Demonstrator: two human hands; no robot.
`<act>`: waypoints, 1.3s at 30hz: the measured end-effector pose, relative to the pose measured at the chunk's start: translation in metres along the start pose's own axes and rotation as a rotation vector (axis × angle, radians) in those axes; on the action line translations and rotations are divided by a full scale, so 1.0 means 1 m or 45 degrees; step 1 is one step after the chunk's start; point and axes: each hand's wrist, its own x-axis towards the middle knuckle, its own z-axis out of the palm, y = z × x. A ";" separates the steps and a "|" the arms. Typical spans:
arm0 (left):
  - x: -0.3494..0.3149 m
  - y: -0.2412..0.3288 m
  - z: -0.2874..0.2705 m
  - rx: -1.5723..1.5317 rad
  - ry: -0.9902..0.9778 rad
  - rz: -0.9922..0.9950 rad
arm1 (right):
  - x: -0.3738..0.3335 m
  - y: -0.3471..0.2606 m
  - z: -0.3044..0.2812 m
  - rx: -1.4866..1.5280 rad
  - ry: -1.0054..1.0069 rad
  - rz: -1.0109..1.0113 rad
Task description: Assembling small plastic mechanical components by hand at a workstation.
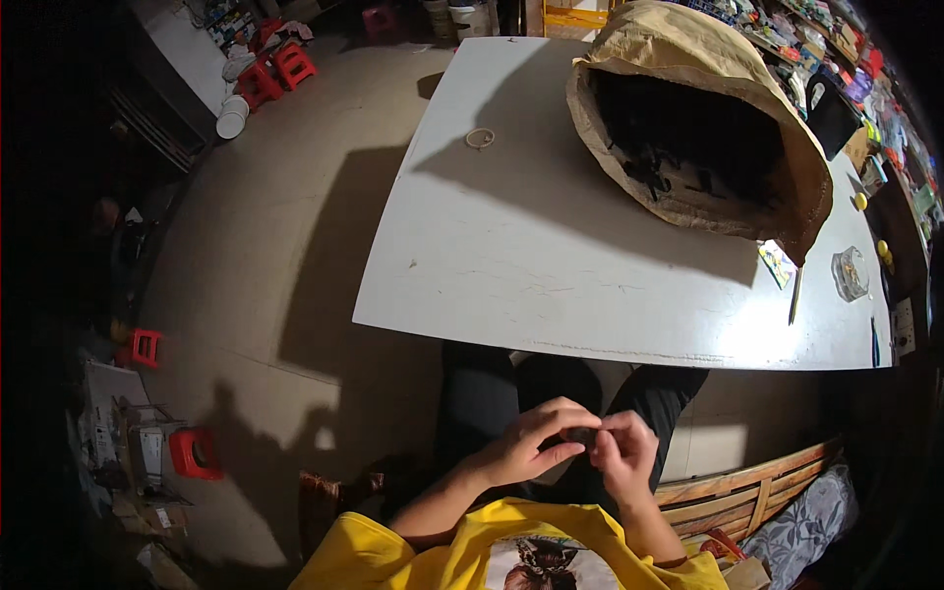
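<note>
Above my lap, in front of the table's near edge, my two hands meet at a small dark piece (582,436). My left hand (536,440) curls its fingers and thumb around it. From the other side my right hand (627,454) pinches at it with bent fingers. The piece is too small and shaded to name its kind. On the white table (472,256) a large brown paper sack (688,44) lies on its side, its mouth toward me. Small black pieces (654,180) show inside the dark opening.
A beige ring (480,139) lies at the table's left. A glass ashtray (850,273), a pen-like stick (795,298) and a colourful packet (777,264) are at the right. A wooden bench (728,501) stands beside me; red stools (197,453) sit on the floor leftward.
</note>
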 end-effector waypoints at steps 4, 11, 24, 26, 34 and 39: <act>-0.008 -0.006 -0.002 0.107 -0.038 0.110 | 0.007 -0.017 -0.007 0.492 -0.194 0.415; -0.006 0.010 0.016 0.516 0.062 0.160 | -0.002 0.004 0.011 0.294 0.055 0.326; -0.013 0.005 -0.022 -0.262 -0.565 -0.053 | -0.015 -0.008 -0.019 0.326 -1.124 0.750; -0.010 0.005 -0.024 -0.216 -0.565 0.022 | -0.012 -0.009 -0.016 0.168 -1.183 0.482; -0.009 -0.002 -0.022 -0.217 -0.522 -0.061 | 0.007 -0.013 -0.020 -0.015 -1.247 0.361; 0.026 0.000 -0.028 0.305 -0.486 -0.319 | 0.038 -0.007 -0.034 -1.394 -0.677 -0.338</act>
